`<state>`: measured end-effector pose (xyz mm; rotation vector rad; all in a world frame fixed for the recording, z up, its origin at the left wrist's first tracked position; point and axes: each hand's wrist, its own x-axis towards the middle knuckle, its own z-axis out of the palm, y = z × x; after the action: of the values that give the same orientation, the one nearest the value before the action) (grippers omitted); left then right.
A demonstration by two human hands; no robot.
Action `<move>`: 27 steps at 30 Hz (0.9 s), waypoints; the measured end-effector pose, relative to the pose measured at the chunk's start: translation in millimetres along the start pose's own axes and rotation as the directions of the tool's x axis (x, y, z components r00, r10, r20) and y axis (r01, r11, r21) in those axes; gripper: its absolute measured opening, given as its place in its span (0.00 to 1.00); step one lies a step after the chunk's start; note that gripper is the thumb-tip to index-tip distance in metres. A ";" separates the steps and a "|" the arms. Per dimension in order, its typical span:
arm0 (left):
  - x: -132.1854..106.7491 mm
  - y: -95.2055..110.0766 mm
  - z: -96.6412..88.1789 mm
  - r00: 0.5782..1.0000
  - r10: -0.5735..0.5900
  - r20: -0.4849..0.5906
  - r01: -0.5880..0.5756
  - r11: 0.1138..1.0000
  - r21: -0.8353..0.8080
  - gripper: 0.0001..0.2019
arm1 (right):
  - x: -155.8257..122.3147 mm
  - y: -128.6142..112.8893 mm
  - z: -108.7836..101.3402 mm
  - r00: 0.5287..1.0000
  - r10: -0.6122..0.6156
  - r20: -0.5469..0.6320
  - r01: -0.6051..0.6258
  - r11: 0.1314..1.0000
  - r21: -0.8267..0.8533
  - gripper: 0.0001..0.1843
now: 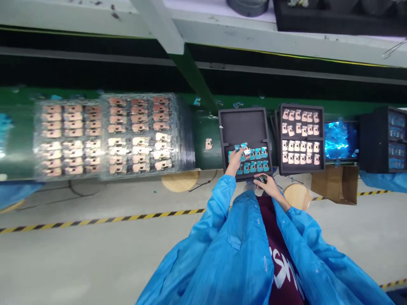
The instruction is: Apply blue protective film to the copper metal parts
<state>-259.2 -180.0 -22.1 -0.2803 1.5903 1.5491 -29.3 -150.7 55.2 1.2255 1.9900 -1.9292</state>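
My left hand (234, 162) is over the black tray (243, 123), its fingertips closed on a small flat part (246, 151) that shows silver and blue. Rows of small parts with blue film (252, 166) fill the tray's lower half; the upper half shows bare black. By the tray's lower right edge, my right hand (269, 185) is closed around a small dark object (262, 179), whose kind I cannot make out. One loose copper-coloured part (208, 143) lies on the green surface left of the tray.
To the right stands another black tray (302, 109) with rows of copper-coloured parts, then a container of blue film pieces (337, 140). Stacked clear trays (103, 135) of copper-coloured parts stand left. An open cardboard box (335, 186) and wooden stools (179, 180) are below the bench.
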 end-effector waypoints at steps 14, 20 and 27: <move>80.5 21.5 107.0 0.993 0.110 -0.034 -0.097 0.959 0.267 0.10 | -49.9 0.1 -71.0 0.980 0.134 -0.144 -0.078 0.938 0.338 0.26; 66.1 29.8 78.5 0.994 0.081 -0.078 -0.062 0.973 0.223 0.08 | -22.5 -8.1 -93.7 0.992 0.090 -0.086 -0.055 0.936 0.349 0.26; 73.4 39.1 85.4 0.966 0.157 -0.205 -0.089 0.948 0.304 0.12 | -2.1 -11.2 -132.4 0.997 0.051 -0.054 -0.029 0.937 0.349 0.26</move>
<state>-294.0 -66.4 -32.7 -0.2004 2.0261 1.3856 23.7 -33.9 89.9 1.4046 1.6789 -2.3205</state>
